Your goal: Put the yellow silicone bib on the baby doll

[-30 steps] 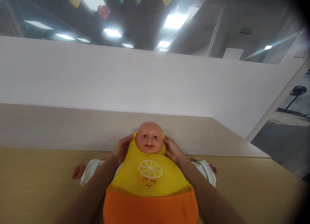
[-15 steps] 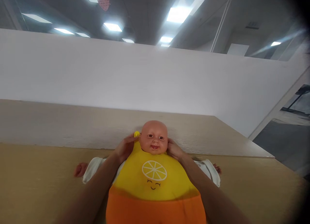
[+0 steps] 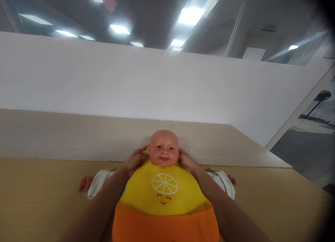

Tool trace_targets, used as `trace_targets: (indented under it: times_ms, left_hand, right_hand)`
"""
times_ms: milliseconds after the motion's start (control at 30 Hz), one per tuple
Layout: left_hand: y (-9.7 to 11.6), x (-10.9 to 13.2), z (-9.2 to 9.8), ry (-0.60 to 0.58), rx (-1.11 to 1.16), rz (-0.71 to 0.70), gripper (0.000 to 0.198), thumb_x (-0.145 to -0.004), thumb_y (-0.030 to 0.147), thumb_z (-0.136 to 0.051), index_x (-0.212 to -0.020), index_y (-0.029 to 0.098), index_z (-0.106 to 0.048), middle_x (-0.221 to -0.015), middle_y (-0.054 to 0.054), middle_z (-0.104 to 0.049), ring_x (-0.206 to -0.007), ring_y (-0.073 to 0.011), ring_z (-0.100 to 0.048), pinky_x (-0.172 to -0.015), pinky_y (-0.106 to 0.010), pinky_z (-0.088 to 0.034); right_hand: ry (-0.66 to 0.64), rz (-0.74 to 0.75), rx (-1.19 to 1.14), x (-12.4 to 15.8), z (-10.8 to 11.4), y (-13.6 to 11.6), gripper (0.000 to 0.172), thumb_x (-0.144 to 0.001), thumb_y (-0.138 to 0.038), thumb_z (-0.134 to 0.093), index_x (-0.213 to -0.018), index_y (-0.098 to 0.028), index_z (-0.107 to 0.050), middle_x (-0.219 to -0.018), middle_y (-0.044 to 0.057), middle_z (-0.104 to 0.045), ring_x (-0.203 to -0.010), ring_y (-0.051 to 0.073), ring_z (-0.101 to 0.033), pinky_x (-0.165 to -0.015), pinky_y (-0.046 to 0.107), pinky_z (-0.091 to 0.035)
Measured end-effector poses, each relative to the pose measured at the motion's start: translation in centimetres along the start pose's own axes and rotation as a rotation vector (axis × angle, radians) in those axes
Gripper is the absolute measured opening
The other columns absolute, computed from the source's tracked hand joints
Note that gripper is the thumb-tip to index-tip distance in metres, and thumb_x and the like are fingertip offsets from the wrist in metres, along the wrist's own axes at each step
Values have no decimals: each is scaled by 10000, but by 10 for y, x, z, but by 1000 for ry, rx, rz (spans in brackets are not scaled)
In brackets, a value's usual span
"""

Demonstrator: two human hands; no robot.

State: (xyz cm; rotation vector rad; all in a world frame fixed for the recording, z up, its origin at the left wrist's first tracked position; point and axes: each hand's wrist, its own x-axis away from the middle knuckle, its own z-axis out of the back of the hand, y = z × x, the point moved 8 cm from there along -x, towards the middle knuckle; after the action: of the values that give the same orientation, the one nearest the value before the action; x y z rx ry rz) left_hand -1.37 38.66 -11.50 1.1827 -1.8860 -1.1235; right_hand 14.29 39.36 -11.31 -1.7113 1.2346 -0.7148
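The left hand (image 3: 134, 160) lies against the doll (image 3: 163, 148) at the left side of its neck, fingers curled shut on the bib (image 3: 162, 191) where a yellow strap end shows just beside the doll's cheek. The right hand (image 3: 186, 160) presses against the other side of the doll's neck, touching the bib's upper edge. Its fingertips slip behind the doll's head, so I cannot tell whether they pinch the strap or only rest there. Both forearms run down from the doll's shoulders along the edges of the bib.

The bib lies spread over the doll's chest and belly. It is yellow above, with a white citrus slice and a small smile, and orange below. The doll lies on its back, face up, with white sleeves (image 3: 97, 181) spread out to both sides and small hands showing at their ends. Under the doll is a wooden table (image 3: 39, 196). Behind the doll's head stands a white partition wall (image 3: 125, 85), and high above the doll a pink paper heart (image 3: 109, 1) hangs from the ceiling
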Motion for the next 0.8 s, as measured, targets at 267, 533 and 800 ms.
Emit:
trace_targets:
  times_ms: [267,533,800]
  left_hand:
    - [2,2,-5,-68,20,11,630,-628,79,-702,-1221,209,-537,-903,-53,-729,-766,-235,-683,-694,-333,-521]
    - [-2,1,-5,-36,-20,14,469,-648,107,-691,-1101,194,-610,-852,-62,-731,-727,-234,-680,-692,-355,-522]
    - [1,-3,7,107,-164,11,351,-529,85,-673,-869,170,-679,-714,-36,-723,-683,-217,-663,-632,-298,-510]
  right_hand:
    - [-18,-97,-19,3,-9,1,253,-617,-238,-700,-852,-145,-712,-980,89,-708,-996,266,-620,-933,417,-461]
    - [-60,-163,-100,0,-9,8,325,-672,-280,-645,-951,-124,-705,-1101,95,-669,-1075,262,-586,-987,404,-432]
    - [-186,-69,-14,3,-9,4,435,-604,-87,-668,-1035,-145,-665,-1120,100,-660,-1079,292,-585,-964,435,-446]
